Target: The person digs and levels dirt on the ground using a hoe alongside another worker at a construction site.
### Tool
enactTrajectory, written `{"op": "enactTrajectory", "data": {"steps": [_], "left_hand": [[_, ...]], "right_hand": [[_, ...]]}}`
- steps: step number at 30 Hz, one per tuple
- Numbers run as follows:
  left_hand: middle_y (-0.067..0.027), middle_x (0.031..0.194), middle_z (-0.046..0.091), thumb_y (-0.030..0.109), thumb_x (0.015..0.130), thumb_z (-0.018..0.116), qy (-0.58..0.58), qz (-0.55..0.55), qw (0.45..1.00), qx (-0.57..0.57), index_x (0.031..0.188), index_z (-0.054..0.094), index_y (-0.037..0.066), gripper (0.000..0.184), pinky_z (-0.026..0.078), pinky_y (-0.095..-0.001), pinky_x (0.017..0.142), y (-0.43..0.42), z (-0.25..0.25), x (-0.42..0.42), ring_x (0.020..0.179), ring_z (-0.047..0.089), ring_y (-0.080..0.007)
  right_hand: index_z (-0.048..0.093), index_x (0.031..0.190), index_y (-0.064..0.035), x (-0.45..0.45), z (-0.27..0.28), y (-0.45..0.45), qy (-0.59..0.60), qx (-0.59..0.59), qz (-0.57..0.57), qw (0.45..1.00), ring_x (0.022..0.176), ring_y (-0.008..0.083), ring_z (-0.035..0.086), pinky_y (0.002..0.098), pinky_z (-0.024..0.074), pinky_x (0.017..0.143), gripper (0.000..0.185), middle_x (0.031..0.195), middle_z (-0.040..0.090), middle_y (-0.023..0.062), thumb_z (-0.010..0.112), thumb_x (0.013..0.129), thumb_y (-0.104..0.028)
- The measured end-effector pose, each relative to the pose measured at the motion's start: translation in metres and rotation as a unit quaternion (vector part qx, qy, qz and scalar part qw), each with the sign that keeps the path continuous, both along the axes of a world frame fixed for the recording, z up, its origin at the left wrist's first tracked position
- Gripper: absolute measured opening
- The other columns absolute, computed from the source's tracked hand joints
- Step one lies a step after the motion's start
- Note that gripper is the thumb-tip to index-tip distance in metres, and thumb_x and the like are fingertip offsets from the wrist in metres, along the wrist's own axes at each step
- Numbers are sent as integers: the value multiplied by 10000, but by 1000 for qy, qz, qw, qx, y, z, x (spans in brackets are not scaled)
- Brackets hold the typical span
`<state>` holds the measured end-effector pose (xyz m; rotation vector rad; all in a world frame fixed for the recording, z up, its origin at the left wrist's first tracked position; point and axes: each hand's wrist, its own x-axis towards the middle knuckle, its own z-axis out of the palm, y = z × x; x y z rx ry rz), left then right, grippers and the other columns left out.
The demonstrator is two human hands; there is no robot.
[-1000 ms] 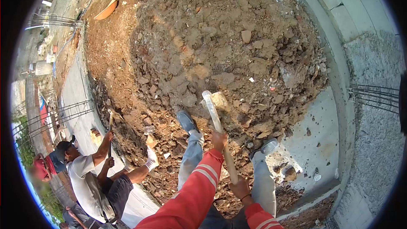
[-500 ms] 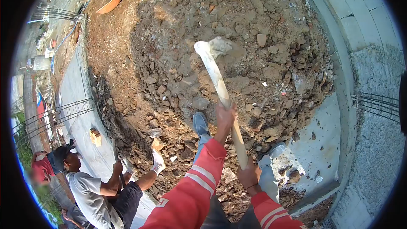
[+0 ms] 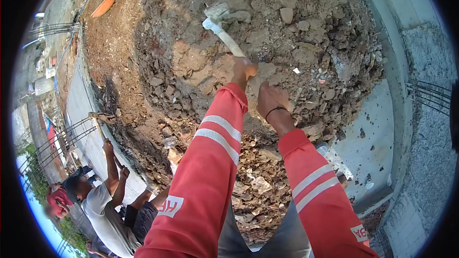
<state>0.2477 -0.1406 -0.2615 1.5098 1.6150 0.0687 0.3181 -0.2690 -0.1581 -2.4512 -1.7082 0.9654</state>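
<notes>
A hoe with a pale wooden handle (image 3: 230, 44) reaches away from me over the soil mound. Its muddy blade (image 3: 219, 12) rests at the soil surface near the top of the view. My left hand (image 3: 244, 69) is wrapped round the handle's middle. Closer to me and slightly right, my right hand (image 3: 272, 99), with a dark band at the wrist, grips the rear part of the handle, which is mostly hidden. Both arms are stretched out in red sleeves with pale stripes.
At the left a co-worker in a grey shirt (image 3: 103, 217) holds another hoe (image 3: 99, 126) by a concrete ledge (image 3: 81, 100). An orange basin (image 3: 105, 3) lies upper left. Rebar (image 3: 430, 96) sticks out from the wall at right. Another person in red (image 3: 58, 200) is farther left.
The hoe's blade has moved away from me, up the mound, with both hands following it. My arms are straighter. The co-worker's hoe went down, then rose to the ledge.
</notes>
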Motion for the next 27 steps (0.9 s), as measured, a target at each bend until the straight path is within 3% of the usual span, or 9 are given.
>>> {"op": "enactTrajectory", "data": {"steps": [1, 6, 9, 13, 14, 16, 18, 23, 27], "left_hand": [[-209, 926, 661, 241, 733, 742, 45, -31, 998, -33, 1203, 395, -118, 686, 539, -377, 711, -15, -24, -3, 835, 670, -270], [-213, 903, 673, 258, 738, 798, 75, -31, 996, 32, 1088, 502, -71, 564, 560, -412, 675, -105, -3, 5, 839, 690, -310], [-196, 864, 665, 215, 733, 813, 54, 73, 995, 28, 1114, 485, -41, 564, 560, -409, 605, -173, 3, 29, 738, 686, -306], [-136, 789, 623, 98, 795, 754, -59, 217, 974, -36, 1075, 506, -46, 401, 519, -391, 490, -289, -50, 40, 582, 627, -255], [-118, 769, 611, 66, 824, 721, -134, 261, 951, -100, 1029, 532, -47, 301, 501, -375, 460, -319, -68, 37, 554, 605, -233], [-90, 723, 594, 47, 863, 670, -333, 412, 774, -346, 915, 585, -20, 120, 476, -348, 442, -343, -10, 52, 522, 563, -194], [-73, 682, 572, 86, 864, 671, -355, 463, 688, -432, 843, 603, -2, 113, 470, -336, 447, -386, 6, 57, 501, 530, -167], [-84, 695, 595, 79, 835, 686, -248, 469, 774, -345, 890, 588, -9, 143, 498, -341, 467, -441, 60, 71, 515, 565, -169], [-97, 702, 606, 35, 823, 689, -275, 449, 823, -215, 973, 543, -17, 215, 509, -307, 483, -341, 171, 48, 513, 578, -165]], "right_hand": [[541, 1068, 70, 1, 8, -28, 18, -42, -8, 999, 863, 349, 702, 422, 544, 758, 357, 852, 704, 219, 630, 764, -97], [503, 1100, 31, 2, 57, -130, 101, -111, -91, 984, 857, 394, 696, 451, 551, 768, 448, 860, 695, 245, 680, 717, -119], [500, 1141, 39, 21, 91, -193, 63, -173, -60, 981, 904, 365, 697, 450, 550, 791, 439, 929, 694, 257, 657, 762, -117], [510, 1125, 3, 55, 108, -291, 48, -218, -49, 974, 743, 393, 691, 458, 561, 698, 497, 794, 697, 195, 711, 723, -209], [512, 1142, -4, 60, 119, -315, 50, -242, -51, 968, 742, 393, 689, 460, 561, 703, 522, 784, 693, 194, 722, 722, -233], [521, 1161, -18, 68, 138, -357, 42, -291, -53, 954, 744, 385, 689, 472, 555, 713, 557, 770, 687, 195, 741, 720, -278], [527, 1164, -26, 73, 148, -394, 29, -319, -51, 946, 748, 378, 690, 482, 551, 718, 568, 767, 685, 197, 749, 718, -298], [605, 1033, -65, 88, 156, -472, 6, -263, -87, 961, 756, 384, 682, 509, 530, 729, 427, 762, 677, 198, 746, 711, -309], [600, 950, -78, 78, 134, -442, 84, -187, -98, 974, 731, 391, 666, 504, 520, 715, 355, 743, 664, 194, 730, 685, -274]]}}
